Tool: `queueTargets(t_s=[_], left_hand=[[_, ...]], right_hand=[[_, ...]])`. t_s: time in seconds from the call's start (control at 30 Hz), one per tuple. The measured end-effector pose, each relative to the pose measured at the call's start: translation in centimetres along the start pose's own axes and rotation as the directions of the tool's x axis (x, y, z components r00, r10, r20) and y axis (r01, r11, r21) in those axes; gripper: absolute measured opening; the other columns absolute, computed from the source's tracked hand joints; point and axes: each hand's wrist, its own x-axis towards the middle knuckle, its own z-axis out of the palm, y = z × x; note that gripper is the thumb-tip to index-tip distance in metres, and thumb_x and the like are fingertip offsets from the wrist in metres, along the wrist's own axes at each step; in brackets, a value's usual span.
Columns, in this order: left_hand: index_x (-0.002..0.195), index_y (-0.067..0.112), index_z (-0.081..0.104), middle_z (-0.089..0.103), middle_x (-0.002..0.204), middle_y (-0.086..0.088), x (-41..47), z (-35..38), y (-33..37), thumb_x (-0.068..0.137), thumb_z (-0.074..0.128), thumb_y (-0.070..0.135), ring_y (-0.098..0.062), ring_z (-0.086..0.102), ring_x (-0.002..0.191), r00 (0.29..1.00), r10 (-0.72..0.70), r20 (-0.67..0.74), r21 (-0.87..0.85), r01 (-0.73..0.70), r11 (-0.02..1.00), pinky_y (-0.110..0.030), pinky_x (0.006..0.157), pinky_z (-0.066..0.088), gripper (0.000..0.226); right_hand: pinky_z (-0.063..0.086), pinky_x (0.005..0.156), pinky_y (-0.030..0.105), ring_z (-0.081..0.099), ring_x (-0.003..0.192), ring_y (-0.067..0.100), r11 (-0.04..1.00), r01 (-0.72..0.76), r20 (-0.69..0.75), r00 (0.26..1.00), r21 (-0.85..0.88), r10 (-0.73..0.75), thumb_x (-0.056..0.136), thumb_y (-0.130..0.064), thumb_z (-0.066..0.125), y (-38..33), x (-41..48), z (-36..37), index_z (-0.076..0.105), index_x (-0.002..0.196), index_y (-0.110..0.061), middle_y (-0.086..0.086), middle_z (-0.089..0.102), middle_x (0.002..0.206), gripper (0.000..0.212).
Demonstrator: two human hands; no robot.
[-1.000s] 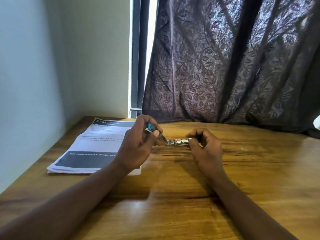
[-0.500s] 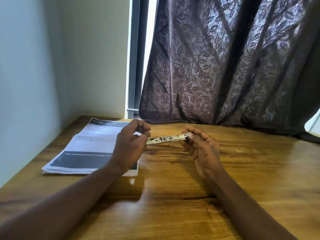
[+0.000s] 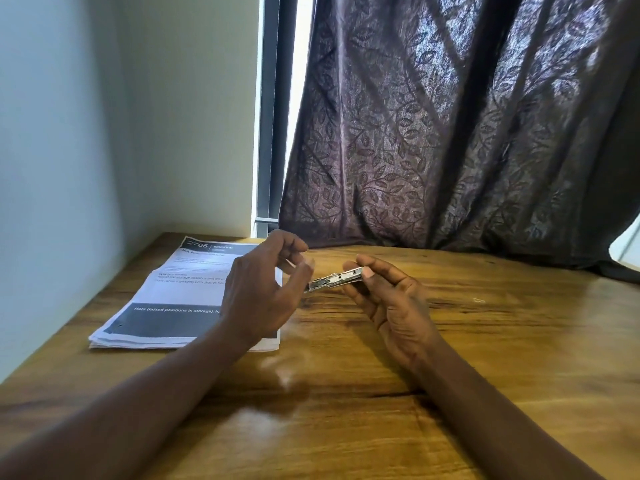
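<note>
Passing the paper stack (image 3: 166, 299) at left, we find our left hand (image 3: 266, 292) loosely curled and apparently empty, the blue piece gone. At mid-frame the metal strip (image 3: 334, 279) hangs over the table (image 3: 485, 393), pinched by our right hand (image 3: 391, 303) alone. The two parts look separated.

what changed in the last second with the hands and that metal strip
The left hand let go of the metal strip and drew back a little. Its fingers now curl loosely beside the strip's left end. The right hand alone holds the strip by its right end, thumb on top, and the strip now tilts down to the left. The paper stack and the wooden table stayed as they were.
</note>
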Motion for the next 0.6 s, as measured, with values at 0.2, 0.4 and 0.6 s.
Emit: queueTargets(t_s=[0.2,0.4,0.6], left_hand=[[0.105,0.029,0.062,0.071,0.090,0.016,-0.4,0.6,1.1,0.089,0.066,0.050,-0.005,0.070,0.085,0.976,0.129,0.174,-0.085,-0.116,0.990,-0.028,0.072,0.058,0.027],[0.100,0.024,0.065,0.073,0.088,0.009,-0.5,1.2,1.2,0.089,0.074,0.040,-0.015,0.073,0.079,0.978,-0.034,0.208,-0.238,0.084,0.968,-0.039,0.070,0.064,0.022],[0.092,0.019,0.070,0.072,0.081,0.006,-0.4,0.9,1.7,0.089,0.077,0.023,-0.018,0.071,0.071,0.966,-0.088,0.244,-0.298,0.161,0.941,-0.043,0.068,0.064,0.008]], right_hand=[[0.062,0.080,0.030,0.075,0.093,0.023,0.990,0.102,0.110,0.990,-0.094,-0.092,0.076,-0.016,0.073,0.2,-1.2,1.2,0.069,0.113,-0.001,0.017,0.077,0.101,0.040],[0.060,0.089,0.036,0.072,0.103,0.029,0.962,0.207,0.173,0.969,-0.179,-0.176,0.092,0.003,0.060,0.1,-1.6,0.9,0.067,0.115,0.003,0.025,0.073,0.113,0.024],[0.059,0.092,0.038,0.071,0.110,0.034,0.942,0.247,0.218,0.956,-0.228,-0.198,0.092,-0.001,0.062,-0.1,-1.9,0.9,0.066,0.119,0.003,0.023,0.074,0.113,0.027]])
